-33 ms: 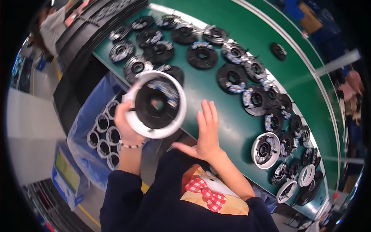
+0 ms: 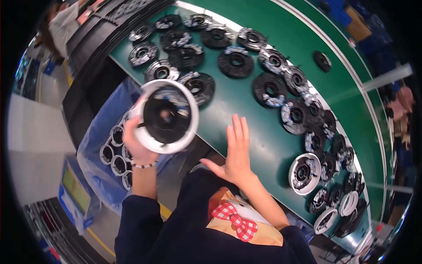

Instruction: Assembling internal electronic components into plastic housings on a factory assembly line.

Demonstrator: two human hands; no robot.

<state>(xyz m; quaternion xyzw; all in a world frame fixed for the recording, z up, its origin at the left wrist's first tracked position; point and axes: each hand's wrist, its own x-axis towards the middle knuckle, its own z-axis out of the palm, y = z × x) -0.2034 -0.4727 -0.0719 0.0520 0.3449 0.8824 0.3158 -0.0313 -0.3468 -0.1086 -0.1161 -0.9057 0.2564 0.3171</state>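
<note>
My left hand (image 2: 140,143), with a beaded bracelet at the wrist, grips a white round housing (image 2: 194,116) by its left side. Inside the housing sits a black disc (image 2: 169,130) with a centre hole and shiny bluish parts along its upper edge; motion blurs its detail. The housing is held up over the near edge of the green table (image 2: 228,101). My right hand (image 2: 237,156) is apart from it, empty, fingers straight and thumb spread, over the table's near edge.
Several black discs with silvery parts (image 2: 236,64) cover the table's far side. White-ringed units (image 2: 293,187) stand at the right. At left, a blue-lined bin (image 2: 94,145) holds several white rings. Black trays (image 2: 88,57) are stacked at the upper left; beyond the table runs a green surface (image 2: 285,31).
My left hand and the housing have shifted a little left. My right hand is nearly where it was, still spread. The table's contents appear slightly shifted right in the view.
</note>
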